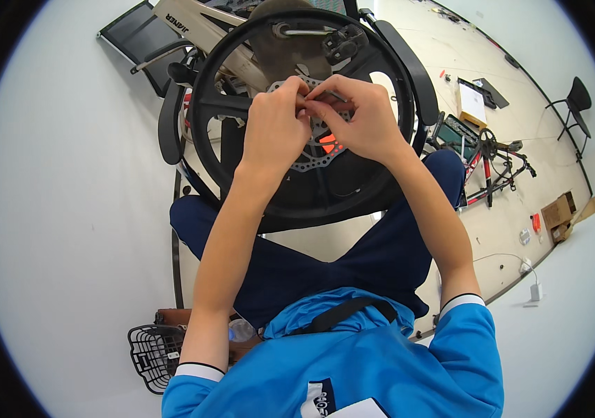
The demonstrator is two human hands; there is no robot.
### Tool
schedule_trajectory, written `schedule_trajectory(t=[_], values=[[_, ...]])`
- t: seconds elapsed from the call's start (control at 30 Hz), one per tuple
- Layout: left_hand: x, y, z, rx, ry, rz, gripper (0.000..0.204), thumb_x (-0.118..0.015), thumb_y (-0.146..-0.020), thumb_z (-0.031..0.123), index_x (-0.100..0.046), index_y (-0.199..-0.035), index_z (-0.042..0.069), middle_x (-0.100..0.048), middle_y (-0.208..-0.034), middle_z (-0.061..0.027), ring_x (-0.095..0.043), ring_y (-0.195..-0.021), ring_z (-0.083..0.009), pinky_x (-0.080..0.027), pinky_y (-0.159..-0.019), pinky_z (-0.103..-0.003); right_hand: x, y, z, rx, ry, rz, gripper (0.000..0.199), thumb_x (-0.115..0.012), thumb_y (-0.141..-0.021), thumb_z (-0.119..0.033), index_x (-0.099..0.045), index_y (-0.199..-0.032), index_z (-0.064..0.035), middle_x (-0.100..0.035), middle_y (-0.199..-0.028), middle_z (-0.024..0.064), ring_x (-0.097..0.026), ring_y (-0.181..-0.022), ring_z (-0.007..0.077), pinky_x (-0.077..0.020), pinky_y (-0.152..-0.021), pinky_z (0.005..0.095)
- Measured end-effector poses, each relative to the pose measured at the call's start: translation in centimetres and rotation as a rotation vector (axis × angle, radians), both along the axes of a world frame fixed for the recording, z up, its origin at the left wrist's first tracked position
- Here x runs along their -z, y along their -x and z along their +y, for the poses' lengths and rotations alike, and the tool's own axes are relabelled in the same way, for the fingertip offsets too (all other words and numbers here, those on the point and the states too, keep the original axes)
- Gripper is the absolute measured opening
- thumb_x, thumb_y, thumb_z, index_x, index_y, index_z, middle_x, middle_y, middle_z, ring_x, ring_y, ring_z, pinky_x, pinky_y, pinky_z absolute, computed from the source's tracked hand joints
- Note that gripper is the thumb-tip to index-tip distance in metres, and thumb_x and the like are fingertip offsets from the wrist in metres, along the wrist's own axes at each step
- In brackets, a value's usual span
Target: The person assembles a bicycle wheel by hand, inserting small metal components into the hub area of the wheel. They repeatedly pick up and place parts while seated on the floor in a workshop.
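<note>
My left hand point(276, 125) and my right hand point(363, 122) meet over the middle of a black spoked wheel point(226, 106). Both are closed, thumbs and fingertips pinched close together. Whatever they hold is too small and too covered by the fingers to make out. Below the fingers lies a silver brake disc point(304, 166) with holes around its edge, partly hidden by my hands. An orange patch point(328, 144) shows inside the disc. The wheel lies in front of me, between two black armrests, above my knees.
Beyond the wheel stands a beige bike frame point(203, 31) with a black pedal point(345, 44). Armrests point(170, 122) flank the wheel. To the right are a red-and-black bike frame point(489, 167), a cardboard box point(558, 210) and a black chair point(576, 104). A black basket point(152, 355) sits lower left.
</note>
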State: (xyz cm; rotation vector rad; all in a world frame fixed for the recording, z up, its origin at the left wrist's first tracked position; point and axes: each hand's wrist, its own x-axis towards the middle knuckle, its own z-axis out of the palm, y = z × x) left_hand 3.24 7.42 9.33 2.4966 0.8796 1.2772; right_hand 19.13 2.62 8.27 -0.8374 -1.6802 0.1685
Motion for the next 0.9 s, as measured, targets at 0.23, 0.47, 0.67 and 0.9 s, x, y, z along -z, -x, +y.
schedule_trajectory(t=[0.23, 0.47, 0.67, 0.9], values=[[-2.8, 1.8, 2.4, 0.178, 0.346, 0.11, 0.027, -0.075, -0.08, 0.0, -0.069, -0.105, -0.005, -0.079, -0.091, -0.0127, -0.077, -0.086, -0.0176, -0.058, -0.078, -0.027, -1.4, -1.0, 1.3, -0.006, 0.114, -0.018, 0.015, -0.075, -0.088, -0.007, -0.065, -0.094, 0.0033, -0.072, -0.075, 0.0143, -0.076, -0.07, 0.0198, -0.057, -0.063, 0.0276], [-3.0, 2.1, 3.7, 0.249, 0.384, 0.137, 0.023, -0.074, -0.08, -0.001, -0.071, -0.103, -0.004, -0.079, -0.089, -0.0109, -0.075, -0.083, -0.0149, -0.058, -0.08, -0.028, -2.9, -1.5, 1.4, 0.017, 0.185, -0.125, 0.011, -0.071, -0.092, -0.004, -0.067, -0.098, 0.0047, -0.076, -0.085, 0.0144, -0.077, -0.08, 0.0203, -0.0607, -0.072, 0.0286], [-2.4, 1.6, 3.2, 0.245, 0.37, 0.142, 0.023, -0.074, -0.081, 0.0, -0.072, -0.103, -0.005, -0.079, -0.088, -0.0106, -0.076, -0.084, -0.0157, -0.058, -0.078, -0.027, -2.0, -2.0, 0.9, -0.027, 0.201, -0.069, 0.011, -0.069, -0.091, -0.005, -0.067, -0.098, 0.0038, -0.077, -0.086, 0.0146, -0.076, -0.073, 0.0204, -0.0601, -0.067, 0.0299], [-2.0, 1.6, 3.0, 0.224, 0.299, 0.159, 0.022, -0.075, -0.081, 0.0, -0.073, -0.102, -0.002, -0.078, -0.087, -0.011, -0.076, -0.081, -0.0159, -0.057, -0.074, -0.027, -1.7, -1.7, 0.1, 0.038, 0.108, -0.208, 0.011, -0.071, -0.093, -0.002, -0.068, -0.103, 0.0018, -0.074, -0.083, 0.0099, -0.076, -0.081, 0.0155, -0.059, -0.073, 0.025]])
